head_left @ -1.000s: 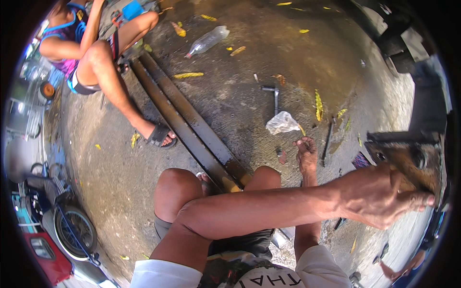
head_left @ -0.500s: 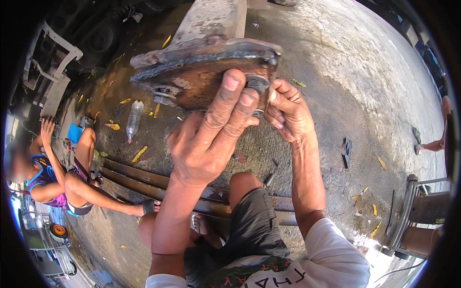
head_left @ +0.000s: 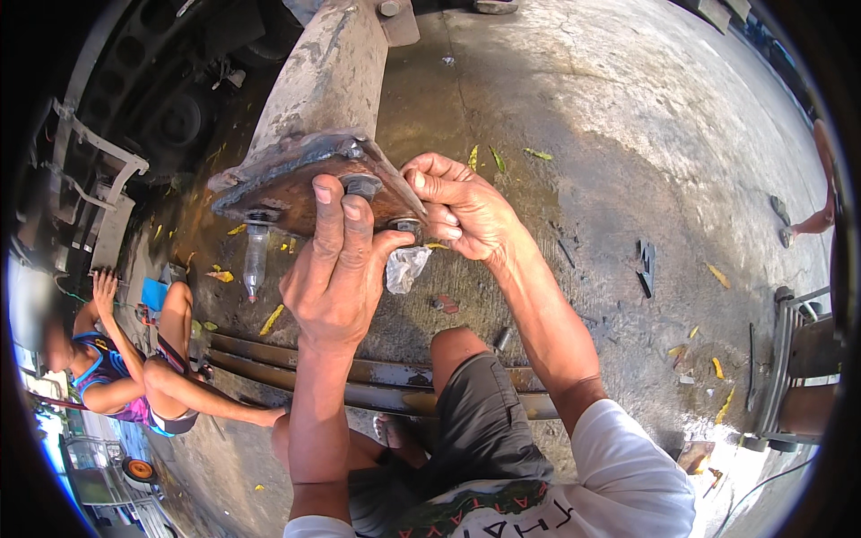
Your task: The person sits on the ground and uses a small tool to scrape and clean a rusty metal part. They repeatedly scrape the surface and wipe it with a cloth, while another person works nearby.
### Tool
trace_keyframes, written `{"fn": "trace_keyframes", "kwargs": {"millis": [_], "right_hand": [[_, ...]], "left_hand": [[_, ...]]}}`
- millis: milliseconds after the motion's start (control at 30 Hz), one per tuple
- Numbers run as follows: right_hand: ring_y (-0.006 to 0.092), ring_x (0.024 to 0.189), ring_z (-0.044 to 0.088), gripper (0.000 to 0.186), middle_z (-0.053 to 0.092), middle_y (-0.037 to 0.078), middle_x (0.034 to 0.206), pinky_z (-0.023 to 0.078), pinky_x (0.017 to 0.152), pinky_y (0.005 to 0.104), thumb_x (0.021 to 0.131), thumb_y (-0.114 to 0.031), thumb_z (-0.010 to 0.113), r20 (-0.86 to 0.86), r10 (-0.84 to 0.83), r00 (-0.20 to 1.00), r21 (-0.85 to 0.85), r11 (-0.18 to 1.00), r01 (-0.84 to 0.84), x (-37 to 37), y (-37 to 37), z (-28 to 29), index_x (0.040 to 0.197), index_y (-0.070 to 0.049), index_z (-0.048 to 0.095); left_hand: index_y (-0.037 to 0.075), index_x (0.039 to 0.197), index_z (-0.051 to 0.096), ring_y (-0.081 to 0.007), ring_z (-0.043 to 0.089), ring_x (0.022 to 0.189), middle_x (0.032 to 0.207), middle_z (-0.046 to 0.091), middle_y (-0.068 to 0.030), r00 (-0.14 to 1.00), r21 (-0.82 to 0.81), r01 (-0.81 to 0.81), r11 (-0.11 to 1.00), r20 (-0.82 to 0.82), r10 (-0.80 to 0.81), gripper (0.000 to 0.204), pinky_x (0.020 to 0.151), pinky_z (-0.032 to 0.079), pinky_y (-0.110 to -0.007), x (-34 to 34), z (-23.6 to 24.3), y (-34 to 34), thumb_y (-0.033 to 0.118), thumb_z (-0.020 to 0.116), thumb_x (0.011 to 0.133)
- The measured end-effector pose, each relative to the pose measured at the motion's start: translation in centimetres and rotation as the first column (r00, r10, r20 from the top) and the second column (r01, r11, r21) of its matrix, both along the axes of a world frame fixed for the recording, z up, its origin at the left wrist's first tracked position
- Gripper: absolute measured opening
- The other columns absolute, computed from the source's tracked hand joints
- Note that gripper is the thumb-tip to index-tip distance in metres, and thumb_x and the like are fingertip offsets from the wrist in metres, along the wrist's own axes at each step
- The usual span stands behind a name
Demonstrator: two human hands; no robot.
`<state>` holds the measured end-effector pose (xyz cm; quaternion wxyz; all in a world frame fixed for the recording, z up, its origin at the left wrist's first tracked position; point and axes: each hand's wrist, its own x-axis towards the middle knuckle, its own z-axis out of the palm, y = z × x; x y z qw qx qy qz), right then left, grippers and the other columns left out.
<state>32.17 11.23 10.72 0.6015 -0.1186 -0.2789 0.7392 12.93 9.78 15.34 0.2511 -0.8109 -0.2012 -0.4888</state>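
A rusty steel plate (head_left: 296, 199) with a rough weld along its edge caps the end of a worn grey metal beam (head_left: 321, 85). The stretched index and middle fingers of my left hand (head_left: 330, 291) rest against the plate beside a dark bolt head (head_left: 361, 186). Its thumb presses at a second bolt (head_left: 405, 226) near the plate's right corner. My right hand (head_left: 462, 208) is closed in a pinch at the plate's right edge; whatever it pinches is hidden. Another fastener (head_left: 260, 217) shows at the plate's left corner.
Long metal bars (head_left: 359, 372) lie across the floor before my knees. A plastic bottle (head_left: 255, 260), crumpled clear plastic (head_left: 408, 269) and black metal pieces (head_left: 646, 267) lie around. A person (head_left: 134, 368) sits at left. A wheeled metal frame (head_left: 780, 368) stands at right.
The plate and beam sit lower and further left in view, and more of the beam shows. Both hands have shifted left with them, staying at the plate.
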Motion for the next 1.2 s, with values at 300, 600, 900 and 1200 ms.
{"fn": "trace_keyframes", "kwargs": {"millis": [300, 600, 900, 1200], "right_hand": [[0.0009, 0.045, 0.038, 0.021, 0.065, -0.001, 0.079, 0.025, 0.038, 0.0204, 0.094, -0.017, 0.077, 0.336, -0.001, 0.942, 0.166, 0.984, -0.058, 2.2, 1.5, 1.9, 0.108, -0.003, 0.070], [-0.0006, 0.050, 0.039, 0.025, 0.058, -0.004, 0.072, 0.025, 0.041, 0.0177, 0.097, -0.019, 0.072, 0.584, 0.139, 0.800, 0.229, 0.917, -0.326, 4.0, 2.4, 2.7, 0.113, -0.001, 0.071], [0.0145, 0.088, 0.065, 0.016, 0.066, 0.006, 0.103, 0.056, 0.076, 0.0263, 0.100, -0.007, 0.061, 0.253, 0.150, 0.956, 0.314, 0.922, -0.228, 5.2, 3.5, 2.0, 0.114, 0.000, 0.062], [0.0170, 0.094, 0.071, 0.017, 0.071, 0.009, 0.108, 0.062, 0.083, 0.0299, 0.101, -0.009, 0.063, 0.443, -0.070, 0.894, 0.188, 0.982, -0.016, 4.0, 1.5, 4.3, 0.117, -0.003, 0.063]], "left_hand": [[0.013, 0.150, 0.050, -0.0392, 0.065, 0.120, 0.145, 0.053, -0.0294, 1.000, -0.019, 0.011, 1.000, 0.013, -0.011, 0.089, 0.080, 0.064, -0.037, 0.2, -0.1, 0.1, 0.029, 0.090, 0.072], [0.008, 0.144, 0.057, -0.0376, 0.060, 0.126, 0.143, 0.056, -0.0254, 0.999, 0.052, 0.015, 0.999, 0.046, -0.017, 0.084, 0.088, 0.063, -0.038, 0.7, -0.1, 0.6, 0.024, 0.092, 0.069], [0.006, 0.141, 0.059, -0.0354, 0.062, 0.124, 0.142, 0.056, -0.0268, 0.997, 0.069, 0.016, 0.998, 0.077, -0.022, 0.082, 0.087, 0.064, -0.035, 1.0, -0.1, 0.8, 0.020, 0.093, 0.068], [0.004, 0.141, 0.060, -0.0411, 0.061, 0.127, 0.148, 0.053, -0.0244, 0.996, 0.059, 0.070, 0.996, -0.050, -0.067, 0.082, 0.093, 0.061, -0.038, -0.6, -0.1, 1.7, 0.007, 0.090, 0.065]]}}
